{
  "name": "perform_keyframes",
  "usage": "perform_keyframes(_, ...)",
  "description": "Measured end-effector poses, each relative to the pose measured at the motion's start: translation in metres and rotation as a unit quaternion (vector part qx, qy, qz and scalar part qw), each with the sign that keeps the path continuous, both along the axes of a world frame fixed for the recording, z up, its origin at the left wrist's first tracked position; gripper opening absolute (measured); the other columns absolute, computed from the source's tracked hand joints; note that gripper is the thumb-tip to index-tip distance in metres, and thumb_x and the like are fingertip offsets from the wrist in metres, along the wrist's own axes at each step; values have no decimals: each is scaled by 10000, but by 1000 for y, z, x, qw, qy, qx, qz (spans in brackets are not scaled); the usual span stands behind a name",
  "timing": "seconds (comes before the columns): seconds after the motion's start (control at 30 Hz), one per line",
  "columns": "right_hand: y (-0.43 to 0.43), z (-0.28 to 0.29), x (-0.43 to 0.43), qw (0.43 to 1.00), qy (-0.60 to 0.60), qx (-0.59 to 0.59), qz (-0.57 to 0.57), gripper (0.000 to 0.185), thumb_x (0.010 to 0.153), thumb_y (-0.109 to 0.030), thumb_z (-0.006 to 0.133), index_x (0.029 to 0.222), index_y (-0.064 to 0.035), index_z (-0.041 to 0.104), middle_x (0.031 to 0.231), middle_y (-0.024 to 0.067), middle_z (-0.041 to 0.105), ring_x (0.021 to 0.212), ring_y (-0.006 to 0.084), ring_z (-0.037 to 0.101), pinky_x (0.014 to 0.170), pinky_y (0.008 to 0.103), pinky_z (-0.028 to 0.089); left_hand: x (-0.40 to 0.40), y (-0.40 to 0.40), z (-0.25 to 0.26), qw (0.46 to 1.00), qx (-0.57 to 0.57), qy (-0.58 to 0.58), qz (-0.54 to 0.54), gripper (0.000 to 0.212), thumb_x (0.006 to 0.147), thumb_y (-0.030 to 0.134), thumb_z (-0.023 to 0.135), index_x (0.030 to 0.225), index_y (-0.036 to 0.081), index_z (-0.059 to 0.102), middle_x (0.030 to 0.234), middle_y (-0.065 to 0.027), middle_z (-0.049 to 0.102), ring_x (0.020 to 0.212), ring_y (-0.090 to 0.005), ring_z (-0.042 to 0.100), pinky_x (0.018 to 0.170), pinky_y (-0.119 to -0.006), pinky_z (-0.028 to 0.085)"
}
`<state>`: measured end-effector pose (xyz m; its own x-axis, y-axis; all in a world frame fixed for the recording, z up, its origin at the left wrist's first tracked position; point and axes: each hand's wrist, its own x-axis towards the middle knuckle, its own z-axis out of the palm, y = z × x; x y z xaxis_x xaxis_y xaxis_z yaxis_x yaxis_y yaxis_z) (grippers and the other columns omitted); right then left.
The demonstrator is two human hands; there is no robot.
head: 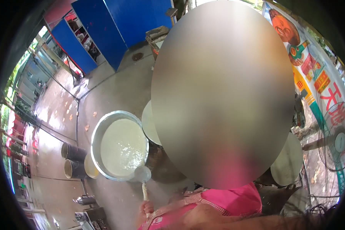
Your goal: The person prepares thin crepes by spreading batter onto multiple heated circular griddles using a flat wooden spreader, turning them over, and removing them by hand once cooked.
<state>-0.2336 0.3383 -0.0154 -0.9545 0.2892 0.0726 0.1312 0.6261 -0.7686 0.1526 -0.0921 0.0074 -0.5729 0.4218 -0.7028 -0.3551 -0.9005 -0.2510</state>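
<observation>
At the lower left, my left hand [147, 207], taken as left by its side of the picture, closes round the pale handle of a ladle [142, 174]. The ladle's round bowl overlaps the near rim of a wide metal basin [95, 153]. Pale, glossy liquid [120, 145] fills much of this basin. Pink clothing [233, 201] with patterned apron straps lies right of the hand. Bare skin of an arm crosses the bottom edge, blurred and close. My right hand is out of view. A large blurred oval hides the middle.
Another round vessel [151, 123] touches the basin's right side. Dark buckets [76, 172] and a yellowish container [91, 166] stand left of it. A metal flask [85, 200] lies lower left. Blue panels [103, 31] stand beyond; a fan [339, 141] and printed banner [313, 69] are at right.
</observation>
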Motion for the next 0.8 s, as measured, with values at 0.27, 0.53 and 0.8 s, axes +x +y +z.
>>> perform_keyframes(0.27,-58,-25,89,997,-35,-59,30,329,778,-333,625,887,-32,699,868,228,654,817,292,658,734,395,490,9,-9,20,989,-146,-16,37,277,909,96,493,664,112,365,565,38,337,438,-66,309,373,-213,285)
perform_keyframes(0.53,-120,-84,153,950,-43,-304,-51,346,775,-299,670,955,-4,693,882,151,694,800,256,645,759,337,483,3,-65,-11,996,80,-10,48,274,915,108,464,659,101,366,558,31,349,420,-69,331,356,-220,300)
perform_keyframes(0.8,-9,-29,72,991,-72,102,-53,307,856,-341,541,991,-92,659,902,173,662,869,348,630,754,452,486,4,-72,3,998,36,52,-9,188,908,141,478,725,95,464,533,29,349,390,-68,350,346,-217,331)
